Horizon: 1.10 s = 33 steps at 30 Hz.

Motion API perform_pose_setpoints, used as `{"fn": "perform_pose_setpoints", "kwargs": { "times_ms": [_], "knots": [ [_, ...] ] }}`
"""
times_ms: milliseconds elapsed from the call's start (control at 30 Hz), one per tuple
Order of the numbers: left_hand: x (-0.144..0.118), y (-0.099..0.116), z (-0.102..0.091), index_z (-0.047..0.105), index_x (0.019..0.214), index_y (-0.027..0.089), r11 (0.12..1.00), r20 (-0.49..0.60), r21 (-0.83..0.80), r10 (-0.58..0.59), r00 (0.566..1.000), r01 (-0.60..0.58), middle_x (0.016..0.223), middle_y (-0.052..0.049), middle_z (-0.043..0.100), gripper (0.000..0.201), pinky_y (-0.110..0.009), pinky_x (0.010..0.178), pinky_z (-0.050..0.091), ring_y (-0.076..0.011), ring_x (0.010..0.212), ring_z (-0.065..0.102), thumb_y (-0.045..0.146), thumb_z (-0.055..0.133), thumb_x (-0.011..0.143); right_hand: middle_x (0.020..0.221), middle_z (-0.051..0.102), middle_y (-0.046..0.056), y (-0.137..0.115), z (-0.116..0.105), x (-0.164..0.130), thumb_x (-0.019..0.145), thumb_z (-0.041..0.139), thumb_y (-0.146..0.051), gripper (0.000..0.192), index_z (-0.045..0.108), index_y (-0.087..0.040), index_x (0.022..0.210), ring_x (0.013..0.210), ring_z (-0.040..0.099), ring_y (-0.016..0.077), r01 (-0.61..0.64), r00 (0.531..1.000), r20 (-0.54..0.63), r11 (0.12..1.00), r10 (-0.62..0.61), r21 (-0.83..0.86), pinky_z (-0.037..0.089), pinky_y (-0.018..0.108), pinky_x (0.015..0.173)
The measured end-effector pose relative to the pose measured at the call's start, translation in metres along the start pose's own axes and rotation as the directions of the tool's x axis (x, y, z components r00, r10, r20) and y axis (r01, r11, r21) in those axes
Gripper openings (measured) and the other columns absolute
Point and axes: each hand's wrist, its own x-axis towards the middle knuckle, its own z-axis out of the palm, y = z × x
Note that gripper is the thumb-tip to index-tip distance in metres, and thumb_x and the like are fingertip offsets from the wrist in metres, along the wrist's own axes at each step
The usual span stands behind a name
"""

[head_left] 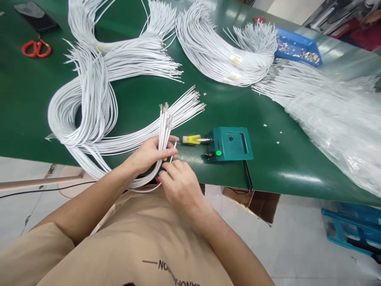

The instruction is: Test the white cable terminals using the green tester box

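Observation:
My left hand [149, 153] grips a small bunch of white wires [164, 125] that stand up from my fist, their stripped metal ends at the top. My right hand [177, 183] sits just below and right of it, pinching a single white wire [173, 152] out of that bunch. The wires trail back left into a big looped bundle [89, 111] on the green table [133, 95]. Right of my hands a small teal box [230, 143] with a green button [219, 153] has a yellow-handled probe [192, 139] plugged into its left side.
More white wire bundles [214, 51] lie across the far table. Finished wires in clear plastic [333, 115] fill the right side. A blue tray of metal terminals [297, 47] sits at the back right, red scissors [36, 48] and a phone [35, 16] at the back left.

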Motion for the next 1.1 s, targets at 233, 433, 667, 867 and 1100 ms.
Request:
{"fn": "perform_pose_setpoints", "kwargs": {
  "times_ms": [233,433,667,867,1100],
  "knots": [
    [-0.010,0.008,0.004,0.055,0.120,0.019,0.997,0.029,0.024,0.078,0.997,-0.079,0.074,0.002,0.062,0.053,-0.021,0.056,0.043,-0.0125,0.068,0.060,0.032,0.073,0.073,0.085,0.066,0.005,0.027,-0.017,0.011,0.089,0.053,-0.031,0.019,0.066,-0.017,0.090,0.071,0.058,0.0138,-0.535,0.685,-0.038,0.537,0.728,0.652,0.047,0.028,0.067],
    [-0.013,0.009,0.004,0.055,0.121,0.019,0.994,0.058,0.058,0.084,0.995,-0.087,0.074,0.001,0.062,0.051,-0.022,0.057,0.045,-0.0139,0.069,0.063,0.031,0.071,0.075,0.077,0.068,0.002,0.037,-0.009,0.024,0.075,0.068,-0.036,0.023,0.068,-0.015,0.083,0.063,0.057,0.0122,-0.545,0.641,0.325,0.114,0.696,0.831,0.047,0.025,0.061],
    [-0.013,0.012,0.004,0.056,0.118,0.018,0.996,0.054,0.082,0.036,0.998,-0.041,0.072,0.002,0.062,0.049,-0.022,0.055,0.045,-0.0133,0.066,0.063,0.029,0.072,0.073,0.071,0.061,-0.001,0.045,-0.018,0.022,0.080,0.059,-0.031,0.016,0.063,-0.018,0.072,0.064,0.051,0.0116,-0.571,0.733,0.199,0.430,0.650,0.700,0.042,0.025,0.063],
    [-0.007,0.008,0.004,0.057,0.118,0.018,0.995,0.046,0.093,0.044,0.998,-0.048,0.071,0.001,0.064,0.048,-0.022,0.055,0.045,-0.0142,0.067,0.063,0.029,0.071,0.074,0.076,0.061,-0.001,0.052,-0.024,0.024,0.084,0.054,-0.036,0.019,0.061,-0.018,0.082,0.061,0.052,0.0107,-0.577,0.662,0.182,0.340,0.727,0.742,0.044,0.025,0.061],
    [-0.001,0.008,0.008,0.058,0.115,0.017,0.998,0.044,0.067,0.014,0.999,-0.017,0.070,0.001,0.065,0.046,-0.024,0.058,0.047,-0.0132,0.063,0.062,0.028,0.071,0.072,0.074,0.063,0.002,0.061,-0.022,0.027,0.089,0.049,-0.026,0.020,0.059,-0.019,0.073,0.069,0.055,0.0147,-0.513,0.845,0.074,0.762,0.530,0.396,0.042,0.027,0.068]
  ]
}}
